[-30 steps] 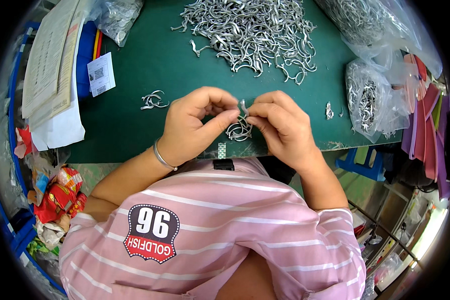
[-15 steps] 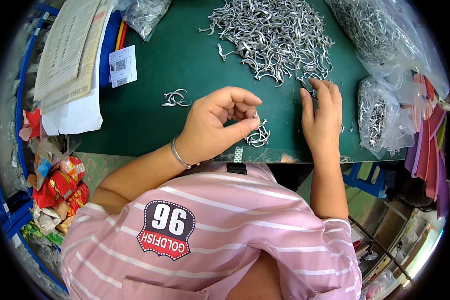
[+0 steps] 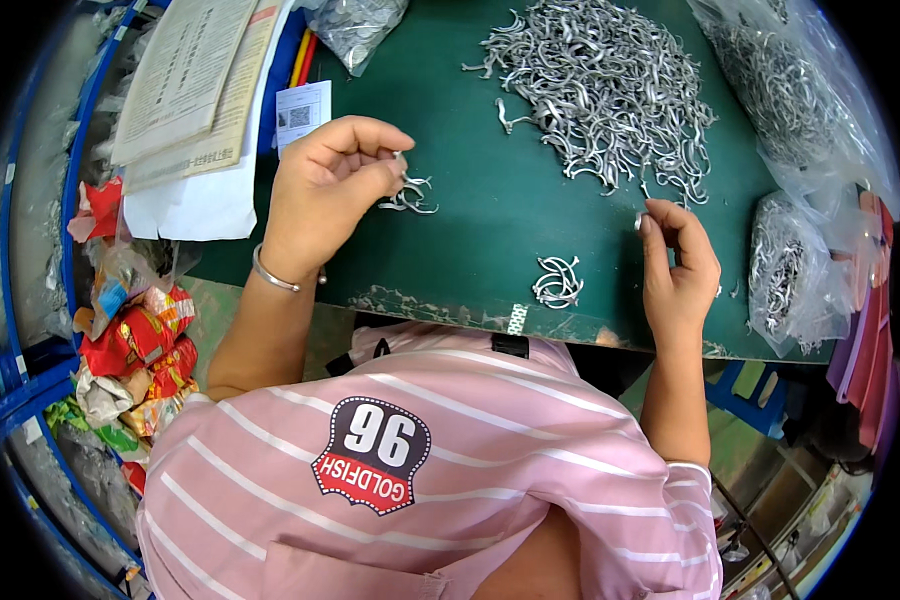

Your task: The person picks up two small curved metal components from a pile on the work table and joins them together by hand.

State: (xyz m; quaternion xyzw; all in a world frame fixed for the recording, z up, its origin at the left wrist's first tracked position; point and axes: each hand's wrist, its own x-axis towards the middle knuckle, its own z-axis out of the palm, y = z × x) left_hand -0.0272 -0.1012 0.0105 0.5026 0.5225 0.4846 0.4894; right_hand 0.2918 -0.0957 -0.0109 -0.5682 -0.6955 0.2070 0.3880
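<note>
Left hand: the left hand (image 3: 325, 195) was curled, thumb and forefinger pinched on a small bundle of bent metal clips (image 3: 407, 193) that rested on the green mat (image 3: 490, 240), left of centre.
Wrist: a thin silver bracelet (image 3: 273, 277) sat on that wrist, at the near edge of the mat.
Right hand: the right hand (image 3: 680, 265) was on the right, fingertips closed on a single small metal piece (image 3: 639, 220), just at the near fringe of the big heap.
Heap: a large loose pile of metal clips (image 3: 600, 90) lay at the far side, spread wide across the mat.
Finished cluster: a second small bunch of clips (image 3: 557, 282) lay near the mat's near edge, between the two hands, touched by neither.
Bags: clear plastic bags of clips (image 3: 795, 265) crowded the right side, close beside the right hand; another bag (image 3: 355, 25) lay far left.
Papers: printed sheets (image 3: 185, 90) and a small white label (image 3: 302, 112) lay far left, just beyond the left hand.
Clutter: coloured wrappers (image 3: 130, 340) were heaped off the table at the left.
</note>
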